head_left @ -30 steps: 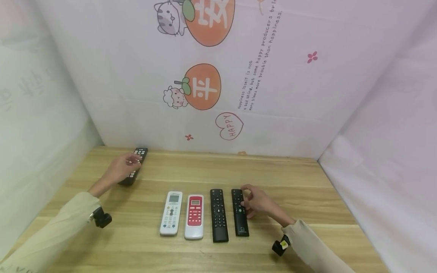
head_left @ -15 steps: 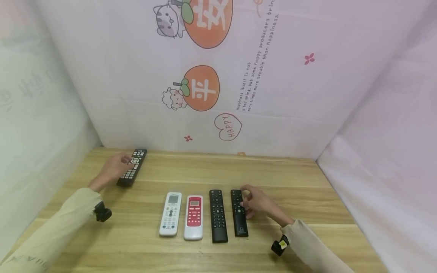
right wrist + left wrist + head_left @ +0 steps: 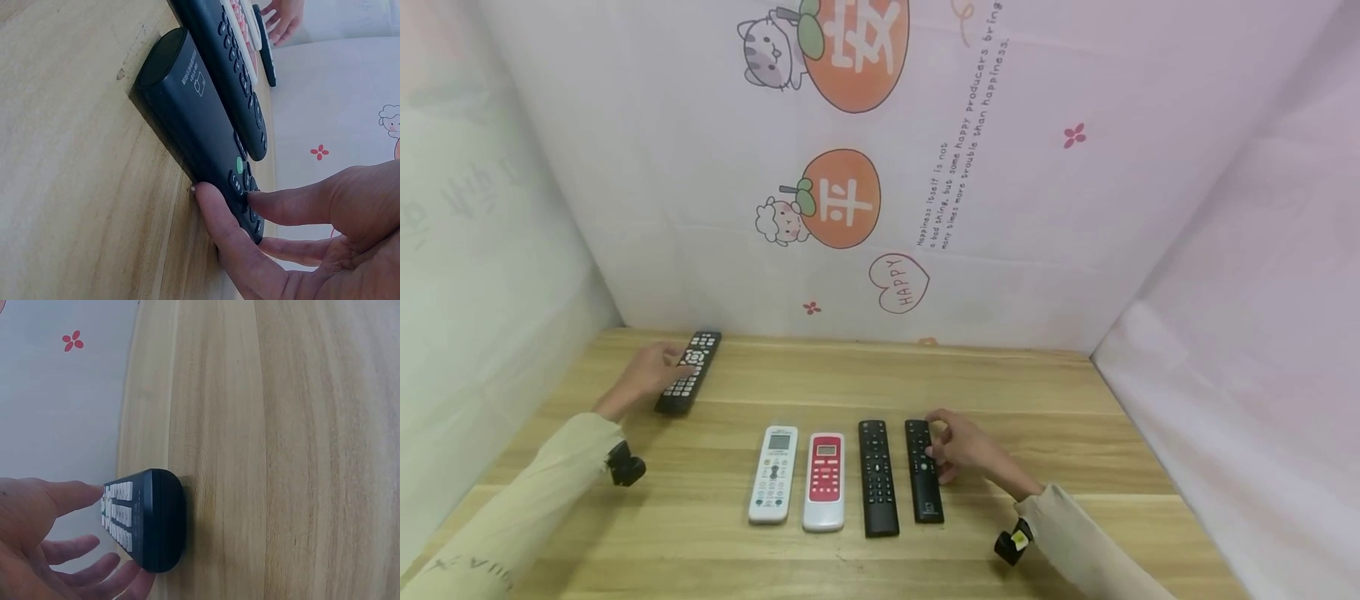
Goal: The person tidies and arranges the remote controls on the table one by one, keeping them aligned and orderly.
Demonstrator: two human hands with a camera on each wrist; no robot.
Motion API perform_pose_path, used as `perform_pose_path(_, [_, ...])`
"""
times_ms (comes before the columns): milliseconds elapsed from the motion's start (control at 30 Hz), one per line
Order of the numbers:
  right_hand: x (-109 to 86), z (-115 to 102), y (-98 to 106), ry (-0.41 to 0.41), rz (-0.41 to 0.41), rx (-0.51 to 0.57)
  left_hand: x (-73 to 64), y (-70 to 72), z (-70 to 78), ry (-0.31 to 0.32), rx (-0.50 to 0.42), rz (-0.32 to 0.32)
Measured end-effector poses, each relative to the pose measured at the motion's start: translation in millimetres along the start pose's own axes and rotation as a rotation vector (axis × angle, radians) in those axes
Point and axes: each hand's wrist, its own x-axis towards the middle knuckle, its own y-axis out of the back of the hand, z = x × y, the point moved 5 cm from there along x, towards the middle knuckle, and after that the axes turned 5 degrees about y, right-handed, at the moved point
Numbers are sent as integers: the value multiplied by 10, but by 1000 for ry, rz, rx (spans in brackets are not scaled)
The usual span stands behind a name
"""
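Note:
At the back left of the table lies a black remote control (image 3: 688, 375) with white keys. My left hand (image 3: 649, 371) is beside it, thumb reaching over its keys and the other fingers loosely spread along its left side. In the left wrist view the remote's thick end (image 3: 165, 522) faces the camera, and my fingertips (image 3: 142, 584) come right up to its lower edge. My right hand (image 3: 962, 446) holds the rightmost black remote control (image 3: 927, 483) by its upper part. One digit (image 3: 212, 203) lies along its side edge, another presses on its keys, and one is at its far end.
A white remote (image 3: 772, 475), a white remote with a red face (image 3: 824, 483) and another black remote (image 3: 878, 479) lie in a row left of the right hand. Printed white cloth walls (image 3: 1000, 292) enclose the wooden table (image 3: 1015, 383) at the back and sides.
My left hand has drawn back to the left from over the white-keyed remote, uncovering more of its keys. My right hand keeps its place; the head view has shifted slightly.

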Motion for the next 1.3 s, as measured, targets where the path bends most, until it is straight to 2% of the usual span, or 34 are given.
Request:
perform_pose_path(500, [-9, -2, -15, 12, 1, 3, 45, -50, -62, 81, -15, -74])
perform_pose_path(733, [-8, 1, -22, 13, -6, -1, 26, -85, -94, 63, -94, -83])
perform_pose_path(1000, [14, 18, -12, 8, -5, 8, 113, -124, -164, 127, -174, -126])
perform_pose_path(1100, [22, 20, -4, 17, -2, 3, 130, -137, -193, 172, -225, -148])
perform_pose_path(1300, [17, 26, -4, 19, -10, 8, 103, -133, -180, 246, -320, -213])
